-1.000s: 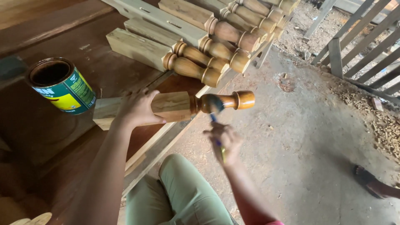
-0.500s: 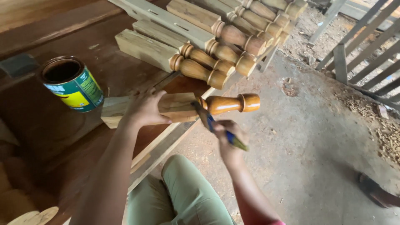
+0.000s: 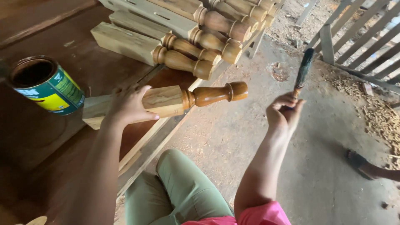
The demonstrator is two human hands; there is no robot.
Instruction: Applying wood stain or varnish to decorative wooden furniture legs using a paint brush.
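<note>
Head view: an open paint can [image 3: 46,86] stands on the worktop [image 3: 100,71] near its left edge. The left hand [image 3: 129,105] presses spread fingers on a wooden spindle [image 3: 175,99] whose turned end juts past the worktop's right edge. Stacked spindles [image 3: 187,46] lie behind. The right hand [image 3: 284,115], over the floor [image 3: 316,146], pinches a brush [image 3: 302,75] upright.

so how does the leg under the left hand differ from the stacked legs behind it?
The held leg has a dark, glossy turned end; the stacked legs look paler and duller there. The held leg lies alone with its end jutting past the bench edge, pinned by the left hand; the stacked legs are piled side by side in layers. The right hand holds a brush off to the side. Both kinds share a square block and a turned knob end.
</note>
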